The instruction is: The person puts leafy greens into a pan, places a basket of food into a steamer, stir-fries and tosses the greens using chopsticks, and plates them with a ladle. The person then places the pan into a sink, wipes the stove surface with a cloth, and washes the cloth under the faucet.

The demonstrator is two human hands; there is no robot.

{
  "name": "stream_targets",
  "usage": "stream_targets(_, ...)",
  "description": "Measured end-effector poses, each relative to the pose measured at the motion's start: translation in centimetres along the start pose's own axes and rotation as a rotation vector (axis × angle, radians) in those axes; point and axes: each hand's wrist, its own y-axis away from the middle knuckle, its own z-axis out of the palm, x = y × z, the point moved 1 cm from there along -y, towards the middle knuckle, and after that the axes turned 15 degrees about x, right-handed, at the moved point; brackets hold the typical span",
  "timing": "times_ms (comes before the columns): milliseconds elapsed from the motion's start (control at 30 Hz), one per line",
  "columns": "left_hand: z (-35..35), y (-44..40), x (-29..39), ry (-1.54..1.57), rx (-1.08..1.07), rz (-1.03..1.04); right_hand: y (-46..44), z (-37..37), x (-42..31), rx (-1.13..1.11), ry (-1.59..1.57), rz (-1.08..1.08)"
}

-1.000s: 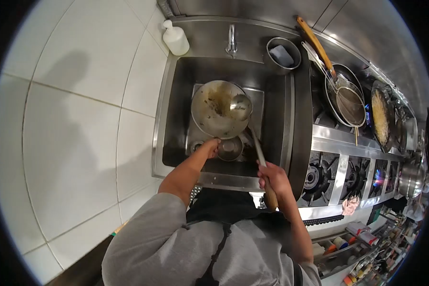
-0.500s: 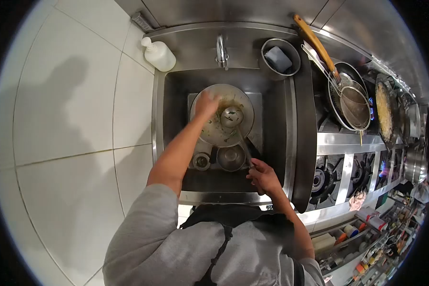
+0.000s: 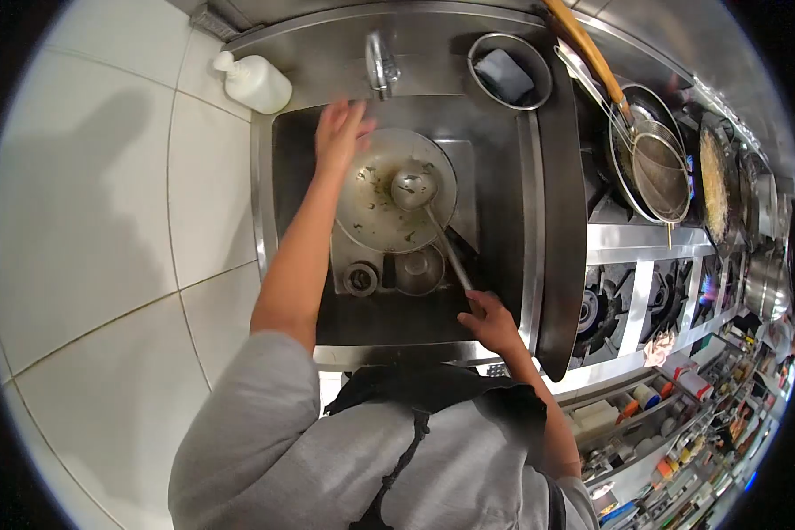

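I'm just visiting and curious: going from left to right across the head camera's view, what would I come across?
White pump bottle → wok → the person's right hand → round mesh strainer → shiny steel pot.

Sink (image 3: 532, 221): is being shown in metal, walls dark and matt, rim carrying a soft sheen.
Wok (image 3: 362, 221): is being seen as smooth metal, smeared and flecked inside.
Ladle (image 3: 413, 184): is being presented in glossy metal.
Tap (image 3: 382, 66): is being read as polished metal, slightly blurred.
Dispenser bottle (image 3: 258, 84): is being displayed in smooth white plastic.
Strainer (image 3: 661, 181): is being shown as fine metal mesh; the thick handle (image 3: 592, 57) above it is being seen as smooth wood.
Shirt (image 3: 353, 477): is being recorded as matt grey cloth.
Wall tiles (image 3: 106, 194): are being shown smooth, faintly glossy.
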Motion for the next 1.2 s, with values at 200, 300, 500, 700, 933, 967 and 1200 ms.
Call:
stream_targets(200,-19.2,11.7,-23.7,-0.721,0.344,-0.573,2.5,-0.9,-1.9,-0.050,0.138,0.007)
stream_targets(300,-25.9,13.1,-38.6,-0.864,0.032,-0.517,2.7,-1.0,-2.0,-0.060,0.124,0.025)
stream_targets(500,-23.1,14.2,-43.8,-0.539,-0.090,-0.835,3.3,-1.5,-2.4,-0.002,0.106,0.010)
stream_targets(700,-18.8,13.9,-24.2,-1.472,-0.289,-0.206,3.3,-1.7,-2.4,0.039,-0.031,0.132)
stream_targets(933,-17.7,9.6,-2.1,-1.447,-0.355,-0.407,4.0,-1.4,-1.4,0.071,0.080,-0.030)
stream_targets(967,-17.3,8.9,-1.8,-1.474,-0.397,-0.189,4.2,-1.4,-1.4,0.067,0.073,-0.028)
stream_targets(1200,-1.2,5.5,2.7,-0.168,-0.203,-0.163,5.1,1.4,1.9,-0.041,0.338,-0.278)
